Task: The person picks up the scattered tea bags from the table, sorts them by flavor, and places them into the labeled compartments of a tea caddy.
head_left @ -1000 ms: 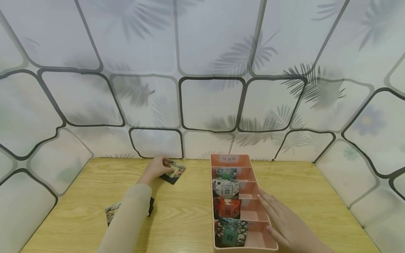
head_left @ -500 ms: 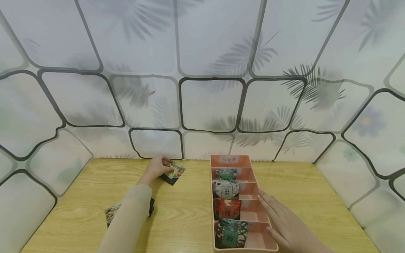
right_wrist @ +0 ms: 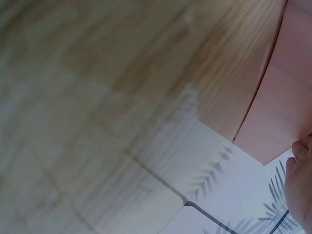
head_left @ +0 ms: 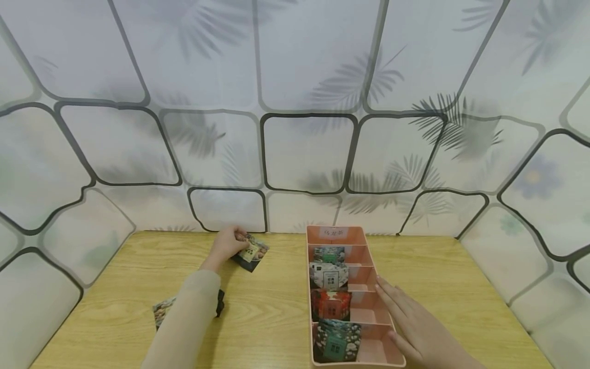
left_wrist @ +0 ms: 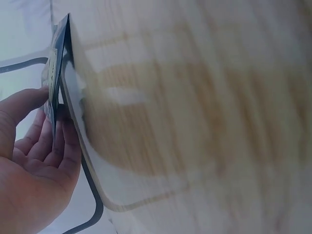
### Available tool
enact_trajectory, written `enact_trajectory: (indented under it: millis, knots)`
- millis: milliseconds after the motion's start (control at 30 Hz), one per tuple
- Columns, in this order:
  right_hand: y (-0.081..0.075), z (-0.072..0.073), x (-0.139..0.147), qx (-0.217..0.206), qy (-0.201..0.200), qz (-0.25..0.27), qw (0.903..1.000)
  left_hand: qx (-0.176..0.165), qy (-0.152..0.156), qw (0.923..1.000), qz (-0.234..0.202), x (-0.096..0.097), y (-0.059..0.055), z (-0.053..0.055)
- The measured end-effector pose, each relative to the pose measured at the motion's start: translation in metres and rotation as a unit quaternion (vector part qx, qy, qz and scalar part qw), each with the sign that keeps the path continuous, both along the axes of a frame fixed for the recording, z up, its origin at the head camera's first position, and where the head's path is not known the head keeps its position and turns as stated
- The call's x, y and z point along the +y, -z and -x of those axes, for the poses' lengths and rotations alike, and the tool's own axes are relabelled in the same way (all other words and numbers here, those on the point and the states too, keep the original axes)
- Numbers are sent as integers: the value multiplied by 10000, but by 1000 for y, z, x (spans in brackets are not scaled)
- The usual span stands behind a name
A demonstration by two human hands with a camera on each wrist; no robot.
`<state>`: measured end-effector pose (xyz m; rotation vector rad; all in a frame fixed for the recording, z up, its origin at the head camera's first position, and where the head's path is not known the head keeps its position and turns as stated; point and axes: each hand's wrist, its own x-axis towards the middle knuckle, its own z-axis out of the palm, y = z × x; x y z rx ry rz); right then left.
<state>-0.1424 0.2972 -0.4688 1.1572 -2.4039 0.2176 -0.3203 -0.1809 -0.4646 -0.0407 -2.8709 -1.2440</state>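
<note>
My left hand (head_left: 227,246) pinches a tea sachet (head_left: 256,253) with a fruit-like print and a pale label, near the back of the table. In the left wrist view the sachet (left_wrist: 57,73) is seen nearly edge-on between thumb and fingers. My right hand (head_left: 417,320) rests along the right side of a pink divided box (head_left: 375,333), fingers straight against its wall. Inside the box, sachets stand at the left of several compartments: a small green one (head_left: 329,253), a white one (head_left: 329,277), a red one (head_left: 331,304) and a dark green one (head_left: 337,341) nearest me.
Another printed sachet (head_left: 163,309) lies on the wooden table (head_left: 262,318) at the left, partly hidden by my left sleeve. A black item (head_left: 220,302) shows at the sleeve's right edge. A patterned cloth wall (head_left: 309,154) encloses the table's back and sides.
The sachet in my left hand has turned slightly, and more of its pale label shows. My right hand and the box stay nearly where they were.
</note>
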Motion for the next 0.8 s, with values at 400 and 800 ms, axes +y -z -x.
enact_trajectory:
  millis: [400, 800]
  knots:
    - [-1, -2, 0, -130, 113, -82, 9998, 168, -14, 9993, -327, 1, -11, 0]
    - [0, -1, 1, -46, 18, -44, 10000, 282, 93, 9985, -458, 5, -30, -3]
